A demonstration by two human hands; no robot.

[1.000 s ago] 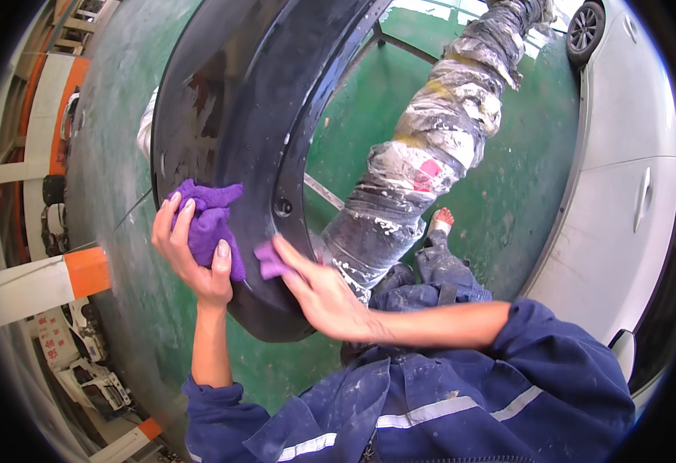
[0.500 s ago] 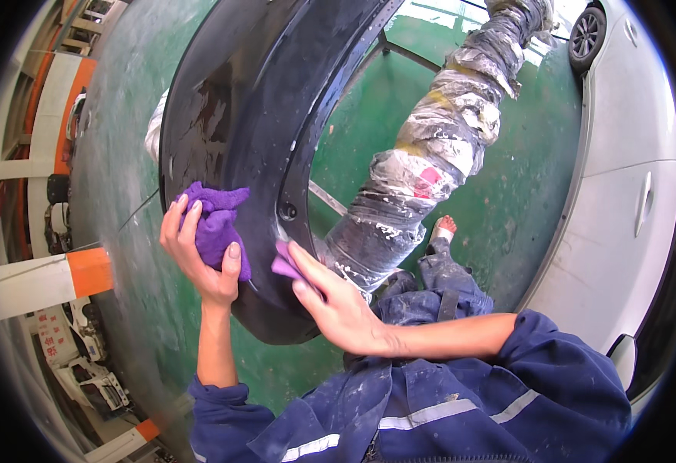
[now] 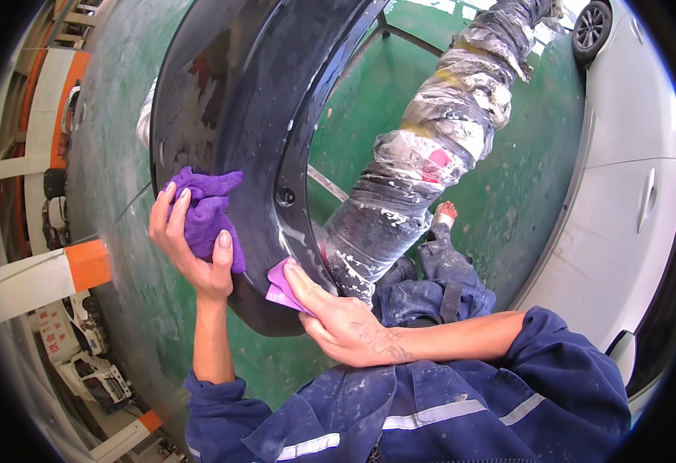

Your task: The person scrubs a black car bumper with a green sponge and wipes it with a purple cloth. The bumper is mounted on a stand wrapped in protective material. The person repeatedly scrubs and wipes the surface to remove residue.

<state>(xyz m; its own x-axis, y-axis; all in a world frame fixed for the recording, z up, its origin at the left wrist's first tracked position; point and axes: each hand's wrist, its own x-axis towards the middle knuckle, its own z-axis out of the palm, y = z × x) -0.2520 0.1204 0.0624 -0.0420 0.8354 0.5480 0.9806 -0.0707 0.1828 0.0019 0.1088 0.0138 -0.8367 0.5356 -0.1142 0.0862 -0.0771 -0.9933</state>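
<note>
Left forearm almost upright, and the left hand (image 3: 199,266) is at the left side of the curved black panel's (image 3: 253,139) near end, fingers half curled and thumb well apart from them, a bunched purple cloth (image 3: 208,220) held in between. Over on the right, the forearm lies nearly level, the wrist turned so the right hand (image 3: 346,328) points up and left, fingers closed on a folded pink-purple sheet (image 3: 282,287) at the panel's near end, though how the hidden fingers sit beneath, you can't tell; just beyond stands a plastic-wrapped support (image 3: 400,189).
</note>
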